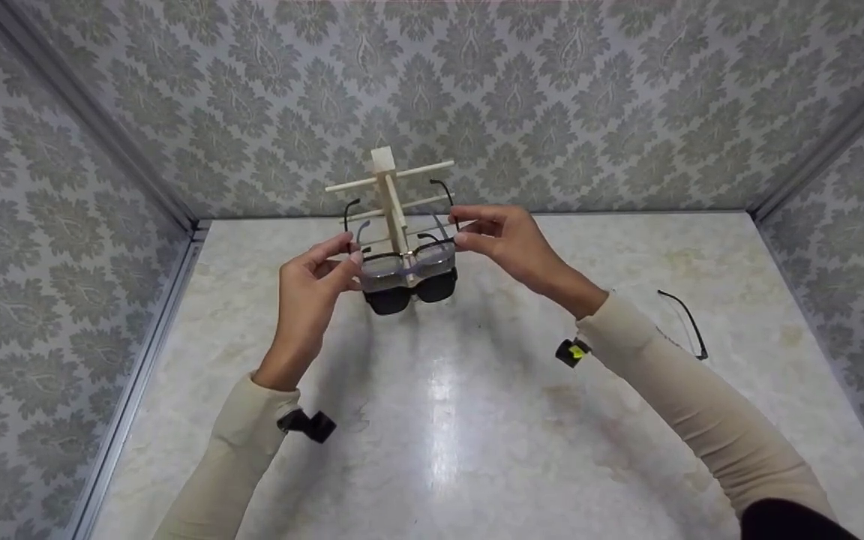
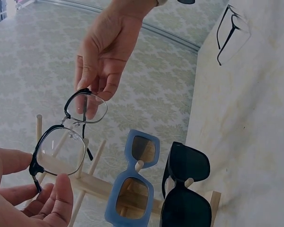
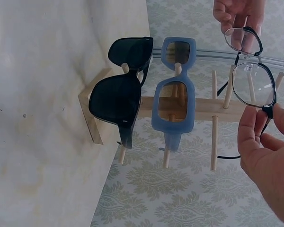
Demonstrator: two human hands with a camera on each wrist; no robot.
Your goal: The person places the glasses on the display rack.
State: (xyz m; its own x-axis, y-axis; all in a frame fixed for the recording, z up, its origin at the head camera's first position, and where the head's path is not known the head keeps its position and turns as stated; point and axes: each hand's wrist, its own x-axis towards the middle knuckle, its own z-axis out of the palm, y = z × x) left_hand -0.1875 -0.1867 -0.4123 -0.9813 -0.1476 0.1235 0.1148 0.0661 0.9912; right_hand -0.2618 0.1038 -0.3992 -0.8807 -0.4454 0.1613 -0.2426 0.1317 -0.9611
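Note:
My left hand (image 1: 308,292) and right hand (image 1: 513,241) pinch a pair of eyeglasses (image 2: 61,150), one at each end of its frame by the temple hinges. Clear lenses sit under dark brows with thin rims, and the temples point back toward the wall. Behind them stands a wooden eyewear rack (image 1: 394,214), an upright post with thin cross pegs. The held pair is level with the upper pegs in the wrist views. Below it on the rack hang blue-framed sunglasses (image 3: 181,79) with brown lenses, and lowest are black sunglasses (image 3: 116,98).
Another pair of dark-framed eyeglasses (image 1: 693,324) lies on the right of the marbled table (image 1: 432,450), partly hidden by my right sleeve. The patterned back wall (image 1: 477,112) rises close behind the rack. Metal-edged side walls flank the table.

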